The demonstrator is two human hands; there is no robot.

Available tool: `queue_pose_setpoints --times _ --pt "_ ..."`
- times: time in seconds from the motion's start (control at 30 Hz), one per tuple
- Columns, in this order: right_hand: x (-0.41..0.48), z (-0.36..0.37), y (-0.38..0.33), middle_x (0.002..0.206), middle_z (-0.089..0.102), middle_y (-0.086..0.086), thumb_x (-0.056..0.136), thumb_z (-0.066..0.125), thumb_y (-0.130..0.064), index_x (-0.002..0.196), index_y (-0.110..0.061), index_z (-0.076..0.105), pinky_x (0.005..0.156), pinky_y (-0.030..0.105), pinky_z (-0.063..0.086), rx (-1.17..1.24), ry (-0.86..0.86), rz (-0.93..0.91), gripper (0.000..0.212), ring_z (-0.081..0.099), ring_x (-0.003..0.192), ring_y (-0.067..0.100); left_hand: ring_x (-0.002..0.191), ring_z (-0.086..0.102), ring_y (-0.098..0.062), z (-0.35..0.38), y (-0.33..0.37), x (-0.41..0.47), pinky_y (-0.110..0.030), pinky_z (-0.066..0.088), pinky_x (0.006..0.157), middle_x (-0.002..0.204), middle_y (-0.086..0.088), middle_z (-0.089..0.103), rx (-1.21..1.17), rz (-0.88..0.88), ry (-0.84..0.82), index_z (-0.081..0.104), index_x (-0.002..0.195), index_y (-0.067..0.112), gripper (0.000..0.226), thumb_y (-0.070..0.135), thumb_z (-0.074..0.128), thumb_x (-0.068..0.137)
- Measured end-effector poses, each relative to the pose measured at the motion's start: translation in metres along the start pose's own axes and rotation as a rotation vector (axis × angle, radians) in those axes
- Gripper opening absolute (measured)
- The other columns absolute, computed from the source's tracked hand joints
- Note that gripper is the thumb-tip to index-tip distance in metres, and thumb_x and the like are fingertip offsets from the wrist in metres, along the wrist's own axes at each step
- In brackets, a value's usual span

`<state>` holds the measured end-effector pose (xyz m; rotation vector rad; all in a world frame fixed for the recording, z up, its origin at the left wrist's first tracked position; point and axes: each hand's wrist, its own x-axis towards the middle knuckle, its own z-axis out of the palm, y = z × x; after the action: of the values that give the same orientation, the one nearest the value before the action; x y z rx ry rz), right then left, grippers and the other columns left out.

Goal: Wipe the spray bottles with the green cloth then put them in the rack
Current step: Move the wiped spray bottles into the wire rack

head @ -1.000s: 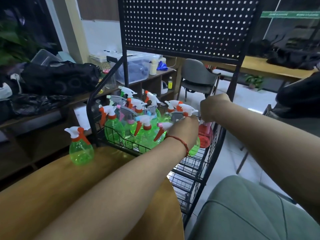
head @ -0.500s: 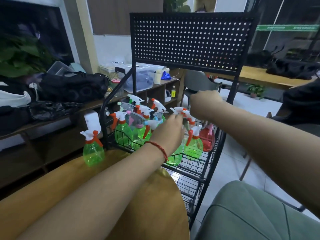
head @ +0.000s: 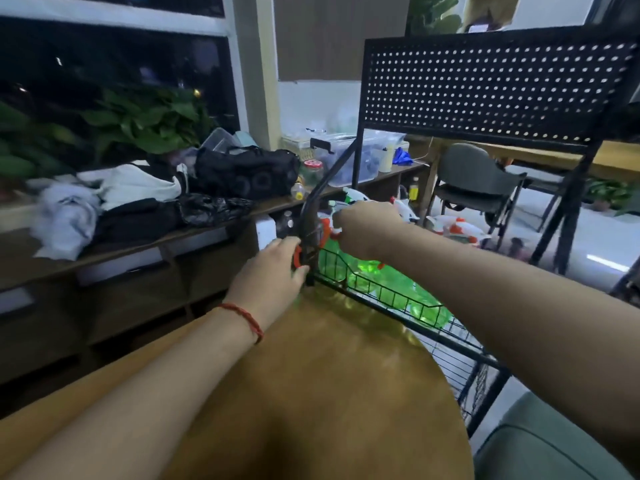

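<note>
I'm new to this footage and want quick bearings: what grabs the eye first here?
The bright green bottles crowding the wire basket at mid-frame glow against the dim room. Above them, at upper right, looms the black pegboard. Both hands meet at the basket's left corner: the left hand pinches an orange trigger, and the right hand reaches over the basket.

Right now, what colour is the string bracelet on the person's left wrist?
The string bracelet is red; the head view shows it clearly.
</note>
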<state>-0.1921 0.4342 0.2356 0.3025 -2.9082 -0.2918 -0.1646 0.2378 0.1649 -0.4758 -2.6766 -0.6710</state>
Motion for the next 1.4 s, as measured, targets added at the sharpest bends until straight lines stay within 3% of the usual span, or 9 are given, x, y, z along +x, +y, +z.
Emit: queue_pose_setpoints --times 0.17,0.3,0.4,0.5,0.7,0.87,0.97,1.07,1.4 --pt "0.036 0.027 -0.062 0.127 0.066 0.005 0.099 0.054 -0.026 0.139 -0.03 0.058 0.066 0.036 0.044 0.094 -0.05 -0.044 0.041 0.067 0.111 0.035 0.122 0.064 -0.019 -0.031 -0.063 -0.041 -0.042 0.056 0.099 0.138 0.003 0.062 0.021 -0.125 -0.032 0.055 0.147 0.025 0.05 0.037 0.069 0.101" --pt "0.054 0.047 -0.091 0.138 0.056 0.007 0.103 0.054 -0.029 0.146 -0.024 0.049 0.074 0.042 0.046 0.13 -0.104 -0.043 0.043 0.064 0.121 0.036 0.128 0.061 -0.014 -0.047 -0.088 -0.064 -0.036 0.054 0.103 0.143 0.006 0.06 0.026 -0.161 -0.028 0.053 0.15 0.026 0.051 0.04 0.066 0.102" --pt "0.058 0.059 -0.101 0.124 0.06 0.005 0.104 0.052 -0.025 0.138 -0.021 0.054 0.071 0.041 0.045 0.127 -0.115 -0.029 0.034 0.067 0.111 0.034 0.126 0.061 -0.01 -0.051 -0.096 -0.075 -0.032 0.053 0.101 0.142 0.01 0.06 -0.007 -0.182 -0.026 0.052 0.151 0.029 0.053 0.042 0.065 0.102" --pt "0.055 0.075 -0.106 0.099 0.053 -0.002 0.106 0.053 -0.021 0.109 -0.022 0.057 0.068 0.039 0.044 0.188 -0.058 -0.024 0.005 0.067 0.099 0.034 0.12 0.062 -0.009 -0.048 -0.099 -0.082 -0.032 0.055 0.099 0.139 0.012 0.061 -0.075 -0.208 -0.033 0.052 0.151 0.031 0.054 0.044 0.067 0.101" --pt "0.025 0.096 -0.106 0.119 0.063 0.006 0.1 0.051 -0.003 0.128 -0.028 0.067 0.07 0.038 0.053 0.262 -0.024 -0.047 0.041 0.07 0.095 0.036 0.115 0.061 -0.009 -0.028 -0.089 -0.093 -0.032 0.055 0.095 0.132 0.014 0.06 -0.178 -0.232 -0.061 0.054 0.149 0.032 0.052 0.042 0.069 0.1" --pt "-0.031 0.069 -0.068 0.116 0.067 0.0 0.098 0.058 -0.006 0.118 -0.034 0.065 0.072 0.046 0.06 0.449 0.184 0.042 0.035 0.068 0.087 0.03 0.114 0.062 -0.006 -0.015 -0.064 -0.087 -0.027 0.052 0.091 0.131 0.018 0.06 -0.217 -0.159 -0.052 0.054 0.145 0.036 0.048 0.042 0.069 0.1" --pt "-0.098 0.049 -0.029 0.112 0.071 -0.005 0.103 0.055 -0.01 0.121 -0.036 0.062 0.071 0.037 0.055 0.587 0.273 0.196 0.033 0.067 0.085 0.023 0.117 0.061 -0.004 -0.011 -0.035 -0.078 -0.026 0.051 0.092 0.131 0.018 0.06 -0.264 -0.093 -0.031 0.054 0.145 0.037 0.048 0.041 0.069 0.1" --pt "-0.167 0.042 0.003 0.088 0.07 -0.013 0.104 0.058 -0.013 0.126 -0.046 0.057 0.06 0.025 0.044 0.642 0.3 0.362 0.04 0.059 0.069 0.001 0.114 0.063 -0.004 0.001 0.003 -0.067 -0.029 0.053 0.095 0.128 0.018 0.061 -0.324 -0.005 -0.024 0.056 0.143 0.036 0.047 0.039 0.071 0.098" --pt "-0.292 0.078 0.068 0.067 0.067 -0.009 0.103 0.065 -0.023 0.128 -0.05 0.061 0.067 0.037 0.054 0.66 0.383 0.617 0.037 0.063 0.068 0.007 0.11 0.064 -0.009 0.077 0.128 -0.044 -0.039 0.057 0.095 0.122 0.019 0.064 -0.335 0.226 -0.19 0.061 0.136 0.037 0.036 0.042 0.066 0.101"
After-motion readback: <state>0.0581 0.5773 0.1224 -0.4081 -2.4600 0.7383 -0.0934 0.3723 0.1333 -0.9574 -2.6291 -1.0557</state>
